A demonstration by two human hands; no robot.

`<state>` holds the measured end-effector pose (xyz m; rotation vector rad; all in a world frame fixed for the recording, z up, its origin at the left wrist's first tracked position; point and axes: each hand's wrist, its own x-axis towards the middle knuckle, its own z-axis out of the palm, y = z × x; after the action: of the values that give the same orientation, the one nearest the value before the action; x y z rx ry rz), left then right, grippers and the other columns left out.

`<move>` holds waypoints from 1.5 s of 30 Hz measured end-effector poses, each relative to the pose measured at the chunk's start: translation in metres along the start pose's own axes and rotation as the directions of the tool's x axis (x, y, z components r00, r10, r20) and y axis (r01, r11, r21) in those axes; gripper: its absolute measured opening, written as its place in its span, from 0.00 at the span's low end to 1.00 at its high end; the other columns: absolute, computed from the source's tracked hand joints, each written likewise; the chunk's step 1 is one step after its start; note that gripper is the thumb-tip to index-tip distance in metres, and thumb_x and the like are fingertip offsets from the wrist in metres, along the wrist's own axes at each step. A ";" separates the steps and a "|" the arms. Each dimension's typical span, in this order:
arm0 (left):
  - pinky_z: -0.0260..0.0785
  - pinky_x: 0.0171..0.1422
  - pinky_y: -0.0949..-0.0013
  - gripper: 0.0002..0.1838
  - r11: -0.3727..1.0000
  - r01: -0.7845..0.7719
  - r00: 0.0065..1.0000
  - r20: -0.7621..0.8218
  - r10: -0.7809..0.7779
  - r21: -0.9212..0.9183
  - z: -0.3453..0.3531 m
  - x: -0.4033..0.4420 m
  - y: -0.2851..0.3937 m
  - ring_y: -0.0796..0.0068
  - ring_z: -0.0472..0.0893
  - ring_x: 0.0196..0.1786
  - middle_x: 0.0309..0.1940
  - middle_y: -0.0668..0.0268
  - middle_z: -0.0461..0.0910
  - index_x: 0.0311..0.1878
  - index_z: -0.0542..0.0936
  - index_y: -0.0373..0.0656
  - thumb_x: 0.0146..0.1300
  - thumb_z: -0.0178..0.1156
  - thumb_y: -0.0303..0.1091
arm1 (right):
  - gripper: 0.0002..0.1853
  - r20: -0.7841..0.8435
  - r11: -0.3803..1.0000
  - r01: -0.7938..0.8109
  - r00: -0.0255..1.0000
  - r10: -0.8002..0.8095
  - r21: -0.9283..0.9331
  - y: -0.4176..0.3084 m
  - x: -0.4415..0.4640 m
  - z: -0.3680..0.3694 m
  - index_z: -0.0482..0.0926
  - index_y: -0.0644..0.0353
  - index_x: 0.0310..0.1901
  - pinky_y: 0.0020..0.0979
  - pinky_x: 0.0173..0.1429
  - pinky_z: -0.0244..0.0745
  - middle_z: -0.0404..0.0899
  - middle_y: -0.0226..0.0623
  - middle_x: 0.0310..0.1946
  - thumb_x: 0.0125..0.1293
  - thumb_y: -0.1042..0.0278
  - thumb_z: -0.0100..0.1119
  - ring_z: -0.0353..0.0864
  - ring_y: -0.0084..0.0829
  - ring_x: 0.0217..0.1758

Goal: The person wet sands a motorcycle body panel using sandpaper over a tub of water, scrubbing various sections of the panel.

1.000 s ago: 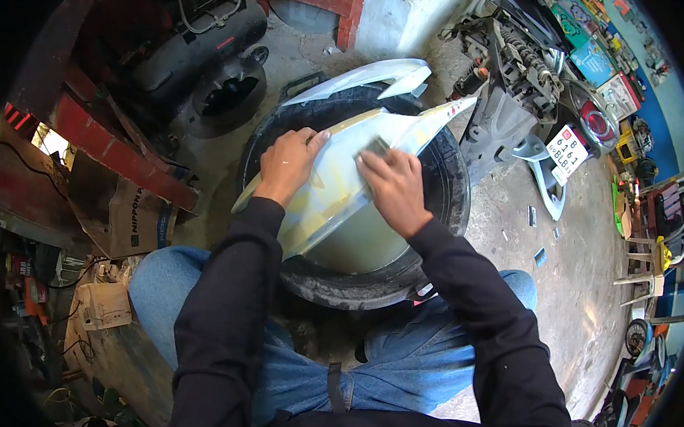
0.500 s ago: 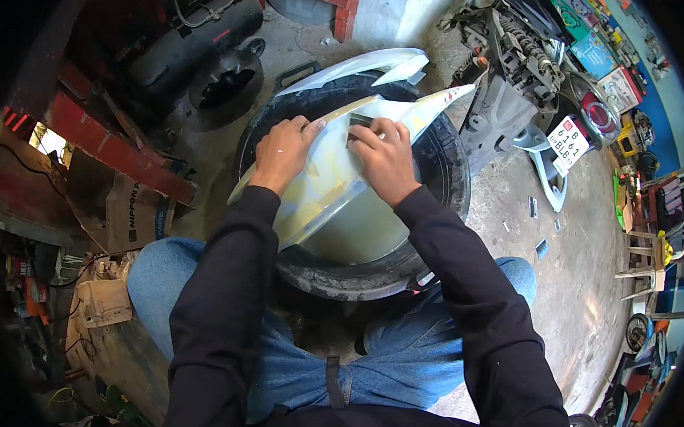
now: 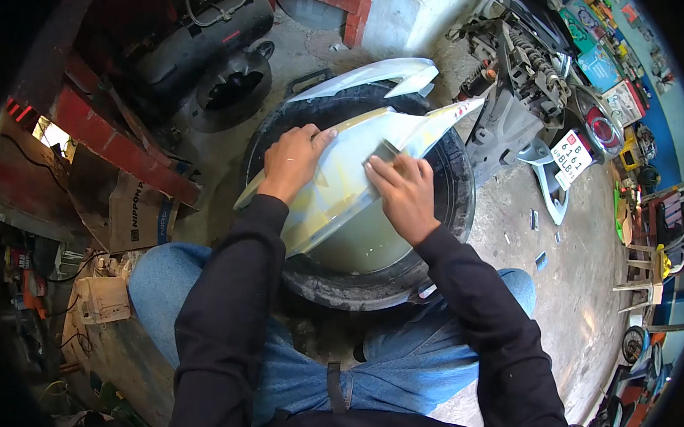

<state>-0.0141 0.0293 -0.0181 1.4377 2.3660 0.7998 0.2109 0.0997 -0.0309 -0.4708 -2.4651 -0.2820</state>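
A white motorcycle body panel (image 3: 352, 157) with yellowish and bluish patches lies tilted across a round black tub (image 3: 319, 293). My left hand (image 3: 292, 165) grips the panel's upper left edge, its fingertips curled over the far side. On the panel's face, towards its pointed right end, my right hand (image 3: 405, 192) presses a small dark piece of sandpaper (image 3: 389, 150); the fingers hide much of it. Cloudy water (image 3: 360, 241) shows in the tub below the panel. Behind, a second white panel (image 3: 371, 73) rests on the tub's far rim.
A partly stripped motorcycle (image 3: 515, 99) stands at the right back, near a licence plate (image 3: 569, 158). At the left are a black tank (image 3: 204, 43), a red metal frame (image 3: 124, 135) and a cardboard piece (image 3: 132, 212). A wooden chair (image 3: 644, 276) is far right.
My right hand has slid the sandpaper down and to the right over the panel. My left hand keeps its hold on the edge. The whole view has shifted slightly.
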 end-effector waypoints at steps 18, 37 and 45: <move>0.73 0.56 0.45 0.29 1.000 0.014 1.000 -0.001 -0.014 -0.024 0.000 -0.001 -0.001 0.45 0.84 0.54 0.47 0.52 0.86 0.50 0.85 0.43 0.76 0.52 0.62 | 0.16 -0.005 0.997 0.009 1.000 -0.009 -0.073 0.001 0.027 0.016 0.87 0.55 0.52 0.47 0.68 0.63 0.82 0.25 0.58 0.64 0.69 0.59 0.75 0.35 0.61; 0.73 0.55 0.45 0.29 1.000 0.009 1.000 0.000 -0.009 -0.023 -0.002 -0.001 -0.002 0.44 0.84 0.53 0.45 0.52 0.86 0.49 0.85 0.43 0.76 0.52 0.63 | 0.19 0.015 0.993 -0.071 0.997 0.073 -0.095 -0.005 0.044 0.026 0.87 0.52 0.54 0.48 0.69 0.63 0.83 0.22 0.58 0.61 0.72 0.60 0.74 0.37 0.63; 0.73 0.54 0.45 0.29 1.000 -0.030 0.999 -0.028 0.030 -0.003 -0.001 -0.004 0.000 0.45 0.84 0.52 0.43 0.53 0.86 0.49 0.85 0.43 0.76 0.52 0.63 | 0.17 0.013 1.000 0.004 1.000 -0.003 -0.028 -0.009 0.017 0.017 0.86 0.57 0.53 0.48 0.70 0.62 0.82 0.28 0.58 0.63 0.69 0.58 0.74 0.37 0.64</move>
<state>-0.0130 0.0258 -0.0171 1.4734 2.3681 0.8361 0.1852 0.1012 -0.0348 -0.4816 -2.4773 -0.3170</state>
